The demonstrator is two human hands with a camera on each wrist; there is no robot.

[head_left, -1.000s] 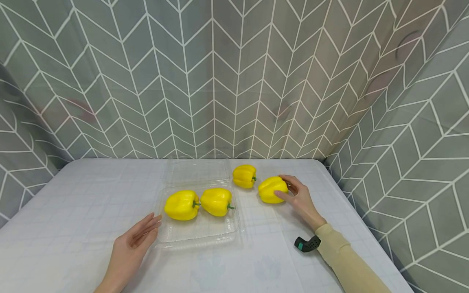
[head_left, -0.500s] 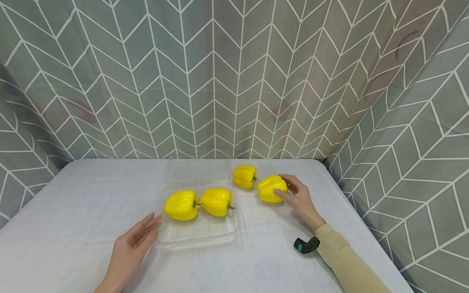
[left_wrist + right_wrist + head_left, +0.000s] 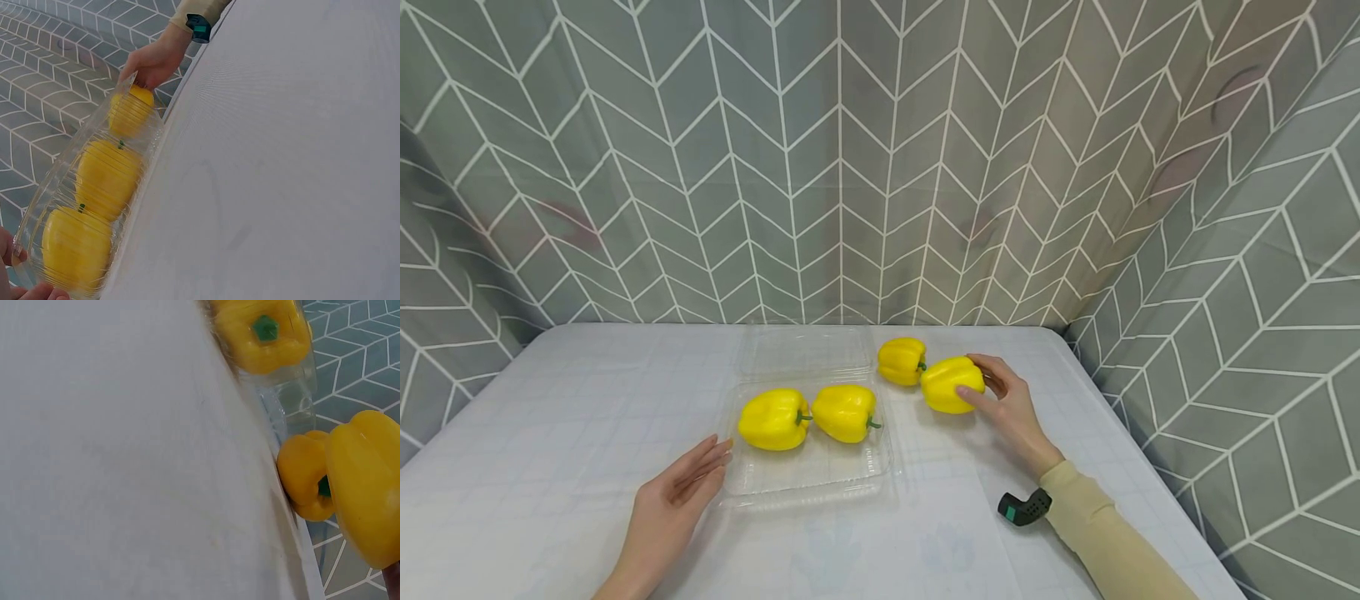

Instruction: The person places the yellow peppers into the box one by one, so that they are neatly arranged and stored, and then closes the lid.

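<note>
My right hand (image 3: 1011, 408) grips a yellow bell pepper (image 3: 950, 386) from its right side, thumb in front and fingers behind. The same pepper (image 3: 369, 487) fills the right edge of the right wrist view, overlapping another yellow bell pepper (image 3: 306, 475) with a green stem. That other pepper (image 3: 901, 361) lies on the cloth by the container's back right. Two more bell peppers (image 3: 773, 419) lie side by side in a clear plastic clamshell container (image 3: 805, 479), stems to the right. My left hand (image 3: 670, 508) rests its fingertips at the container's left edge, fingers fairly straight.
The container's clear lid (image 3: 805, 352) lies folded back behind its base. A white cloth (image 3: 587, 400) covers the table. Grey patterned curtains (image 3: 880, 167) stand behind and at both sides. A black band (image 3: 1025, 507) sits at the right wrist.
My right hand has moved slightly left with its bell pepper, nearer the loose one at the back. The left hand and container stay in place.
</note>
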